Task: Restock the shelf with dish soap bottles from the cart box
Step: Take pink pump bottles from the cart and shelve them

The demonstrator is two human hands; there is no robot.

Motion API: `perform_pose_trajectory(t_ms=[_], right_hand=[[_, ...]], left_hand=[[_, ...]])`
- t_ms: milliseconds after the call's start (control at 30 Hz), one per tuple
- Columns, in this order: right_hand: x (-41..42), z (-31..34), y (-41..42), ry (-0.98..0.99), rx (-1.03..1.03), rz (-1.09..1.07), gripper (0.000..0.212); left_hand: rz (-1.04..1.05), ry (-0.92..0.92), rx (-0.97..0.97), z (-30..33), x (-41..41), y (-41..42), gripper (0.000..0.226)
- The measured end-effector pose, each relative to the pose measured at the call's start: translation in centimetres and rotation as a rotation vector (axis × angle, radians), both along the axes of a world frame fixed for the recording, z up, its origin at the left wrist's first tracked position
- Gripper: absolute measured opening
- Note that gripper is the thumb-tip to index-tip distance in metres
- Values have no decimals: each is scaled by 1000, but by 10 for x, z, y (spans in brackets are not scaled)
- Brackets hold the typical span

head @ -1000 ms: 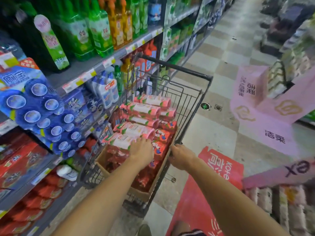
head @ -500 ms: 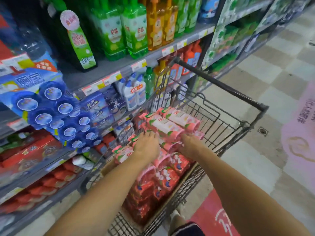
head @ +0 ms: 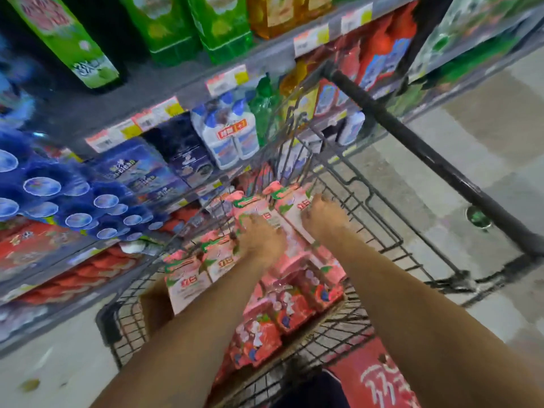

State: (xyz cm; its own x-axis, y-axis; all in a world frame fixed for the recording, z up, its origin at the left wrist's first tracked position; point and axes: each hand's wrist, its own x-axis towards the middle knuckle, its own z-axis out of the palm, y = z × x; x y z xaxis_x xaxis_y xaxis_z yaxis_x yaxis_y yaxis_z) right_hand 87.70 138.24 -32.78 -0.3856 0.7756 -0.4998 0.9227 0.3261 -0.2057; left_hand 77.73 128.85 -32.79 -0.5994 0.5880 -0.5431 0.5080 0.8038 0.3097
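Several pink dish soap bottles (head: 188,281) lie on their sides in a cardboard box (head: 156,310) inside the wire shopping cart (head: 391,248). My left hand (head: 260,240) lies on a pink bottle (head: 250,209) near the top of the pile, fingers curled over it. My right hand (head: 322,219) rests on the neighbouring pink bottle (head: 291,201), fingers bent around its far part. The frame is motion-blurred, so the exact grip is hard to make out. The shelf (head: 182,83) with green and orange bottles runs along the left.
The cart's black handle bar (head: 426,154) crosses diagonally at the right. Blue packs (head: 59,195) and white bottles (head: 232,136) fill the middle shelf, red packs (head: 88,272) the lower one. A red floor sticker (head: 379,378) lies below the cart on the tiled aisle floor.
Both hands reached further forward to the far bottles in the box. The camera leaned down and closer over the cart.
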Motion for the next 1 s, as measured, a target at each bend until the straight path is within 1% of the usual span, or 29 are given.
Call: perform_pose_trajectory(t_ms=[67, 100, 167, 233, 367, 467, 500, 533, 600, 667, 700, 800, 833, 900, 933, 1000], right_hand=[[-10, -5, 1, -90, 16, 24, 58], [-14, -9, 1, -127, 7, 10, 61], [-21, -18, 1, -160, -41, -45, 64], [-26, -22, 4, -174, -79, -62, 67], [-31, -22, 6, -200, -19, -40, 80], [-25, -26, 1, -185, 26, -39, 94], [-22, -27, 0, -178, 16, -48, 96], [-18, -28, 0, -163, -24, -74, 98], [-12, -31, -2, -131, -158, -136, 106], [-7, -35, -8, -65, -319, -216, 123], [-6, -36, -14, -14, -374, -258, 129], [-3, -40, -26, 119, -463, -345, 135], [-1, -40, -25, 152, -496, -359, 138], [0, -43, -19, 173, -561, -361, 151], [4, -50, -15, 183, -577, -347, 154], [16, -93, -9, 183, -660, -319, 145]], left_hand=[[178, -20, -10, -9, -4, 11, 88], [254, -59, -38, -16, -6, 14, 96], [399, -213, -59, -30, -12, 14, 109], [514, -366, -31, -37, -17, 14, 114], [515, -512, -27, -46, -31, 10, 114], [508, -575, 48, -50, -39, -5, 117], [507, -585, 70, -46, -40, -11, 110], [493, -603, 83, -48, -43, -18, 104], [453, -618, 70, -53, -50, -31, 114], [439, -612, 20, -55, -54, -48, 123], [452, -614, -3, -69, -58, -59, 130], [491, -587, -27, -34, -48, -77, 140], [491, -592, -18, -24, -43, -80, 139], [479, -614, 4, -17, -36, -85, 127], [472, -620, 24, -17, -31, -88, 122], [483, -614, 74, -13, -24, -94, 125]])
